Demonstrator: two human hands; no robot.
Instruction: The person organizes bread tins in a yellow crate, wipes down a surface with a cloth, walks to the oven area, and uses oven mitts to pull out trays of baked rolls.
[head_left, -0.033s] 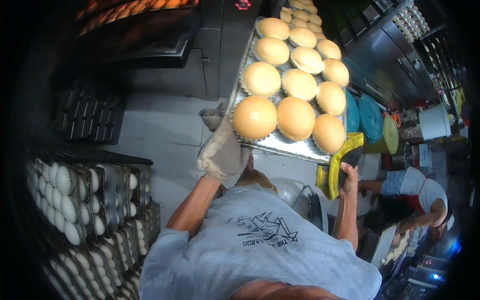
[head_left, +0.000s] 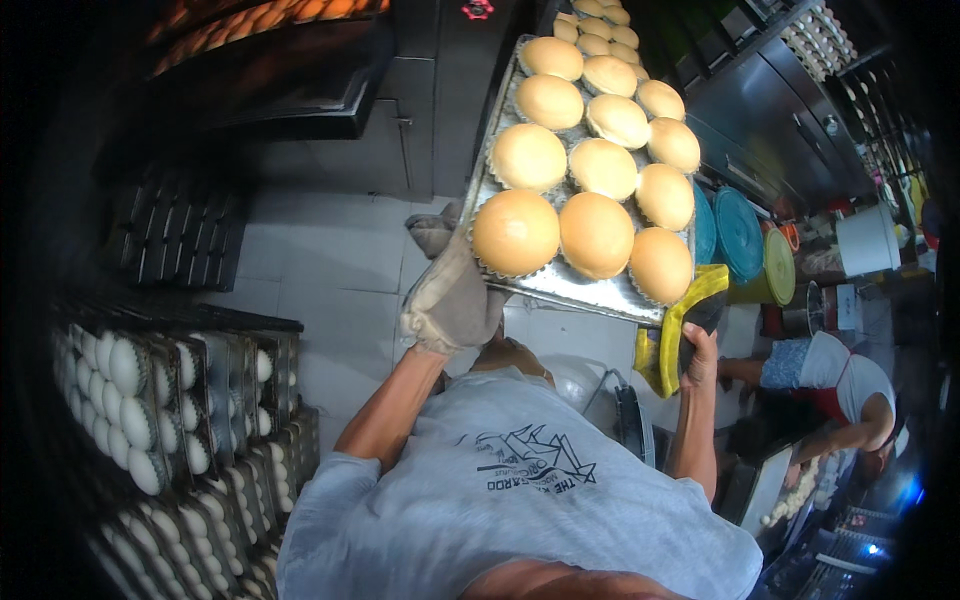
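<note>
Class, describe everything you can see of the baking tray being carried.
The baking tray is a long rectangle of dull silvery metal, held aloft and stretching away from the camera. Rows of three golden, domed buns in paper cups fill it. The left hand, in a worn grey oven glove, grips its near left corner; the right hand grips the near right corner through a yellow pad.

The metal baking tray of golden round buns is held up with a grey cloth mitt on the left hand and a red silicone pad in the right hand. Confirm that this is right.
Not quite: the pad in the right hand is yellow, not red, as the head view shows. The rest stands: the metal baking tray of golden round buns is held up, with a grey cloth mitt on the left hand.
</note>
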